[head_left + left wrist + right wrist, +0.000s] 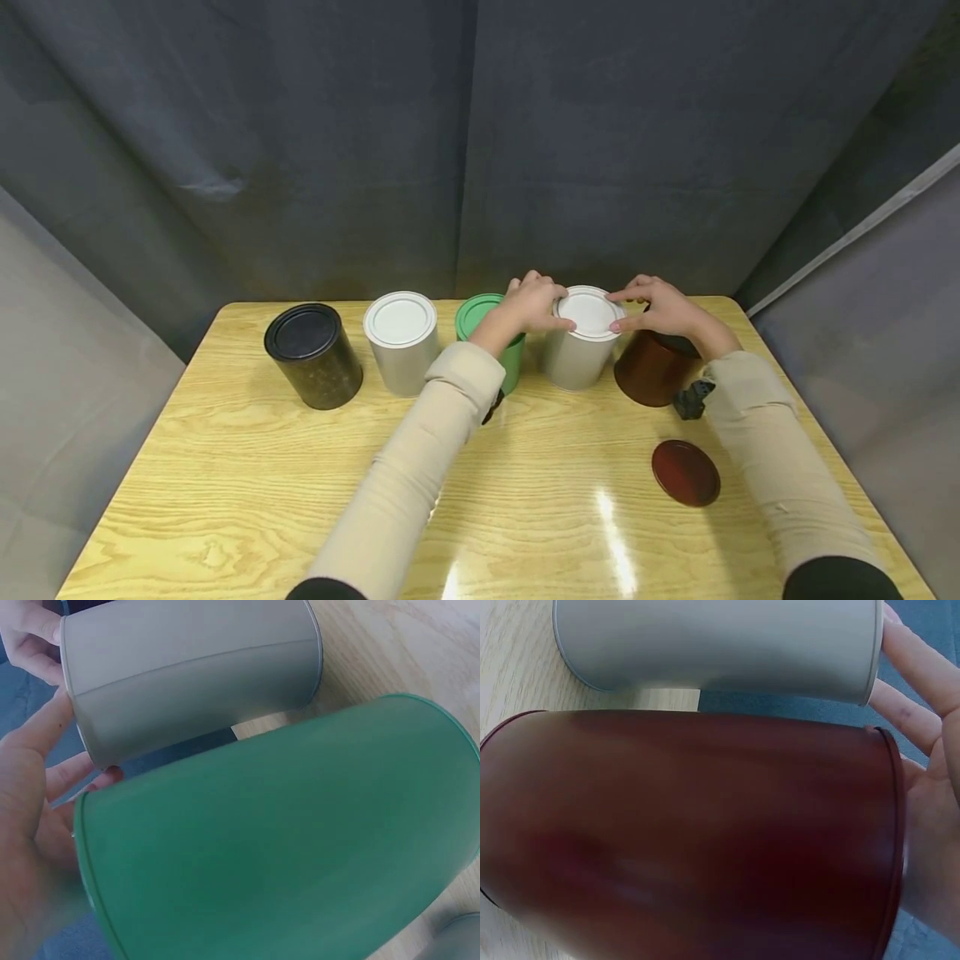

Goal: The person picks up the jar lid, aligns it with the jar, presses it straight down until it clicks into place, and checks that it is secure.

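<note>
A white can (576, 367) stands upright on the table, its white lid (589, 312) on top. My left hand (529, 305) grips the lid's left edge, with the thumb at the front and fingers farther back. On the opposite edge my right hand (660, 312) holds the rim between thumb and forefinger. Under my left wrist is a green can (512, 364) with a green lid (477, 312). A reddish-brown can (651, 372) stands below my right hand, its dark top partly hidden. The left wrist view shows fingers right at the white can's rim (84, 735).
A dark red round lid (686, 473) lies on the wooden table (247, 500) in front of the reddish-brown can. Farther left stand another white can (405, 360) and a black can (321, 371), both lidded. Grey curtains (337, 150) hang behind and at the sides.
</note>
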Demonstrator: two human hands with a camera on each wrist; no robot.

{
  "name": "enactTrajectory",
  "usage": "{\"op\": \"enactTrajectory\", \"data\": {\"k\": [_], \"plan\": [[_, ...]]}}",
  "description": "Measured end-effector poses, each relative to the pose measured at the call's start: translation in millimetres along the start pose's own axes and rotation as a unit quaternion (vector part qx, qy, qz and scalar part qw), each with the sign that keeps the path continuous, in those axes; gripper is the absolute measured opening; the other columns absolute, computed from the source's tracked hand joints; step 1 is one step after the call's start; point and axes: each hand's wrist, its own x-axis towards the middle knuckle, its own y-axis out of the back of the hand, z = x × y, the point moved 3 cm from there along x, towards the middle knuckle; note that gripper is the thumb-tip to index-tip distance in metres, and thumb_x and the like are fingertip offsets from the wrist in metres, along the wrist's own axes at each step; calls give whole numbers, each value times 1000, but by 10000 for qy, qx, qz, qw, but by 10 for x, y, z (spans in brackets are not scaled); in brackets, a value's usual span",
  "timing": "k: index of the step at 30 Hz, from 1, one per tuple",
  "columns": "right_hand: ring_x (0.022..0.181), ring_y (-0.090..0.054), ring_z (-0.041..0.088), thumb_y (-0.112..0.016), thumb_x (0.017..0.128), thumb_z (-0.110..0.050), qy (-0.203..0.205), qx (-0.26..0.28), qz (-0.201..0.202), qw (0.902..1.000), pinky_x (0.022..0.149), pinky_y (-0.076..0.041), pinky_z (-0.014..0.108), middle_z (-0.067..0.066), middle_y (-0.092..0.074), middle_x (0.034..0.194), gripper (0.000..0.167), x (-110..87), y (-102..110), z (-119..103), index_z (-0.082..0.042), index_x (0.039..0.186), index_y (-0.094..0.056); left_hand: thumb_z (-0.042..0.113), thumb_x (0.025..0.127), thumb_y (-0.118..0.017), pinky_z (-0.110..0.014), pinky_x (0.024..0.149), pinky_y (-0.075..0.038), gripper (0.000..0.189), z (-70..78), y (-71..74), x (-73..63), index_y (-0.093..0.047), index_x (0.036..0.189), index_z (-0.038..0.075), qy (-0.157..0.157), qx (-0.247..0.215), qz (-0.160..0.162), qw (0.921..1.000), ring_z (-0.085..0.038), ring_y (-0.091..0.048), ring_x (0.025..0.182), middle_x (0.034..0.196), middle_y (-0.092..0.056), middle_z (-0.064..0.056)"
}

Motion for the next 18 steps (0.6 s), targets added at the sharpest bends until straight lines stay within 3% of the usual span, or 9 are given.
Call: {"op": "enactTrajectory", "data": {"k": [9, 18], "plan": [[92, -48, 30, -76, 73, -23, 170, -223, 12, 9996, 75, -42, 47, 19, -58, 103, 54, -11, 3, -17, 4, 117, -60, 53, 79, -62, -33, 83, -31, 65, 29, -1, -27, -49, 130, 14, 61, -38, 299, 9995, -19, -38, 109, 120, -49, -1], [89, -47, 29, -76, 73, -25, 246, -450, 176, 9985, 73, -41, 43, 17, -59, 104, 54, -80, 33, -77, 2, 117, -60, 54, 79, -61, -33, 84, -32, 72, 39, 4, -83, -43, 134, 12, -149, -162, 524, 9984, -19, -38, 112, 124, -47, -3]]}}
